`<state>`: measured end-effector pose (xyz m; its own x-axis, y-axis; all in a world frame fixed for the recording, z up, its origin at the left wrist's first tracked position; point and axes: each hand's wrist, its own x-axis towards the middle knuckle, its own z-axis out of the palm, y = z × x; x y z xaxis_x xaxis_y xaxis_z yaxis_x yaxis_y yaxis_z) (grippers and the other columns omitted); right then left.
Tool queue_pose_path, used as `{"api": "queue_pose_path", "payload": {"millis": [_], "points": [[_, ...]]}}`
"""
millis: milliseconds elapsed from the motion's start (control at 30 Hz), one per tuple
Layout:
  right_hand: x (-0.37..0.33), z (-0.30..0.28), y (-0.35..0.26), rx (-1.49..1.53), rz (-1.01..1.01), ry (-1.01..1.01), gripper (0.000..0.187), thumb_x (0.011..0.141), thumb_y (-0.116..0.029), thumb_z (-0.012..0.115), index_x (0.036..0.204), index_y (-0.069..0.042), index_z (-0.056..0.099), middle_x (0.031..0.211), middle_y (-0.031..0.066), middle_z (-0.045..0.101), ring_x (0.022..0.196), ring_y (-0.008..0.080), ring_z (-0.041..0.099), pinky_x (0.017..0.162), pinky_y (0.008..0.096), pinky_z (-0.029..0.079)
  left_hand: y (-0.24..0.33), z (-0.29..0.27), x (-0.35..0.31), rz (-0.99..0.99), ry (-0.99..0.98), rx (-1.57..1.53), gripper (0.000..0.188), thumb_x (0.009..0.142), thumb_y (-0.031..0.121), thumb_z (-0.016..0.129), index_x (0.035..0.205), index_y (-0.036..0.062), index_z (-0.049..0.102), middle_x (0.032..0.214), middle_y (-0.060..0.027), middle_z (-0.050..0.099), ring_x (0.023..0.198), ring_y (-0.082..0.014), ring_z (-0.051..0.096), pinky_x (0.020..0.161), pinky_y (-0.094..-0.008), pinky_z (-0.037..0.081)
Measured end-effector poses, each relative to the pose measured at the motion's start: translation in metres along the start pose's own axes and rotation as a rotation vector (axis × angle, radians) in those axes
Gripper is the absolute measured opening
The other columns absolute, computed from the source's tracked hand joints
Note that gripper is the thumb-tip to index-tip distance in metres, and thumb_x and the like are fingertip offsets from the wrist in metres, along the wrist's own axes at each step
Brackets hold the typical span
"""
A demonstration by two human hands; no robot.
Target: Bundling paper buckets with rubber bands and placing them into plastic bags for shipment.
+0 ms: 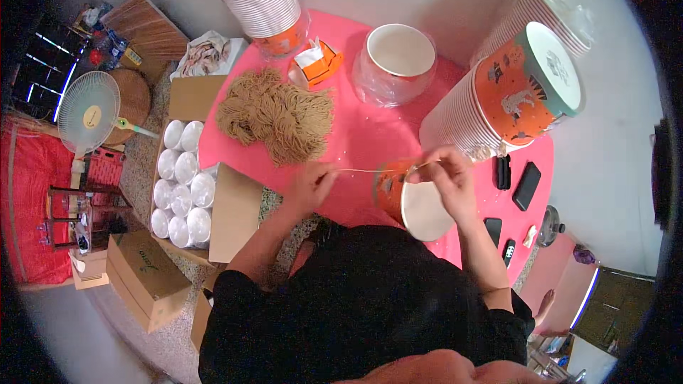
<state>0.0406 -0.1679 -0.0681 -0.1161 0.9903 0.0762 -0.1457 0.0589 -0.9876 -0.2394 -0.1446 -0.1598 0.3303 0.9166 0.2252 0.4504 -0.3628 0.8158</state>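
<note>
I pinch a tan cord (370,170) taut between my left hand (311,183) and right hand (449,178), fingers clenched on its ends, over the orange paper bucket (409,199) tilted at the pink table (356,128) edge, presumably for threading.

open brown carton (186,185) of lidded cups, floor left

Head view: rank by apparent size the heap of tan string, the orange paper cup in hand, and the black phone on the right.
1. Heap of tan string, largest.
2. Orange paper cup, though it sits nearer the camera, which may inflate it.
3. Black phone, smallest.
</note>
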Motion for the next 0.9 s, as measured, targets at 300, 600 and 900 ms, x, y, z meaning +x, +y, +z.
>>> {"api": "queue_pose_path", "payload": {"millis": [300,600,900], "points": [[0.018,0.026,-0.044,-0.053,-0.238,-0.081,0.011,0.088,0.005,0.044,0.096,-0.002,0.047,0.091,0.0084,0.056,0.083,0.0146,0.058,0.074,0.0269,0.046,0.085,0.035,0.037,0.079,-0.361,-0.261,0.049,0.081,0.005,0.057,0.127,0.0027,0.039,0.080,-0.0074,0.055,0.073,-0.0176,0.056,0.068,-0.0310,0.047],[0.017,0.005,-0.092,-0.113,-0.509,-0.031,0.011,0.086,0.007,0.044,0.093,0.000,0.047,0.092,0.0142,0.057,0.082,0.0188,0.059,0.074,0.0308,0.048,0.017,0.054,0.023,-0.064,-0.386,-0.301,0.040,0.089,0.012,0.051,0.126,0.0048,0.039,0.080,-0.0119,0.060,0.074,-0.0216,0.060,0.067,-0.0336,0.047],[-0.026,-0.049,-0.099,-0.306,-0.655,0.367,0.005,0.089,0.003,0.041,0.088,0.000,0.045,0.089,0.0189,0.055,0.074,0.0257,0.060,0.067,0.0345,0.050,0.001,-0.005,0.024,-0.447,-0.424,-0.777,0.031,0.089,0.009,0.049,0.119,0.0015,0.049,0.071,-0.0048,0.057,0.062,-0.0118,0.054,0.066,-0.0269,0.047]]}}
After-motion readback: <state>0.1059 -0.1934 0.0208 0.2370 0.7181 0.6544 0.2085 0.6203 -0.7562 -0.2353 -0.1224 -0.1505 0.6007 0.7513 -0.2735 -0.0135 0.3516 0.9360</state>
